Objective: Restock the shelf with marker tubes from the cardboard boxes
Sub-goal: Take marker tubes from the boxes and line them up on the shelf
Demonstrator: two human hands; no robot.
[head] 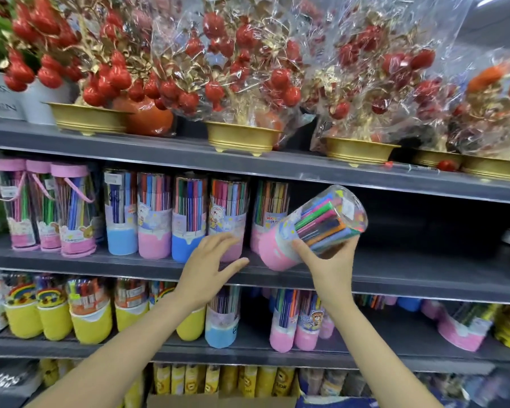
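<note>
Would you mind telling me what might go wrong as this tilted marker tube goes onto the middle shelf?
1. The pink-based marker tube is tilted in the right hand, held only around its lower side; the grip could slip.
2. Its base sits close to the upright pink tube behind; pushing in could topple it.
3. The left hand rests against another standing tube near the shelf edge and might nudge it off.

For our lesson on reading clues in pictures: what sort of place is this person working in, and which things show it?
Most likely a shop, perhaps a stationery or gift store. Long grey shelves carry rows of identical marker tubes, cellophane-wrapped ornamental fruit trees stand above, and the right hand holds a tilted marker tube at the shelf.
</note>
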